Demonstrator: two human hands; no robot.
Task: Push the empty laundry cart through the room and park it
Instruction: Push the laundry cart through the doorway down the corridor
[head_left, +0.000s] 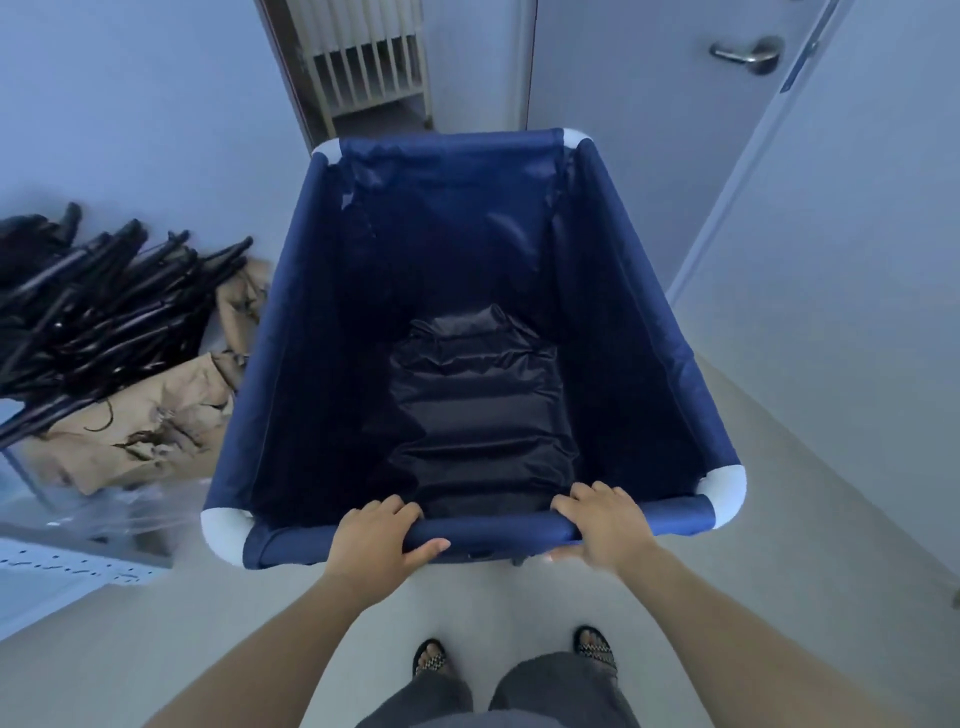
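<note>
A laundry cart (291, 332) of navy blue fabric with white corner pieces stands in front of me on the pale floor. Only dark wrinkled lining shows at its bottom. My left hand (382, 535) grips the near top rail left of centre, fingers curled over the rail and thumb below it. On the same rail, right of centre, my right hand (605, 525) holds on. The cart's far edge points at an open doorway ahead.
A pile of black hangers (98, 306) on crumpled brown paper (150, 421) lies on a shelf at the left, close to the cart's side. A white door with a metal handle (745, 54) stands at the right. A wooden slatted frame (371, 67) shows through the doorway.
</note>
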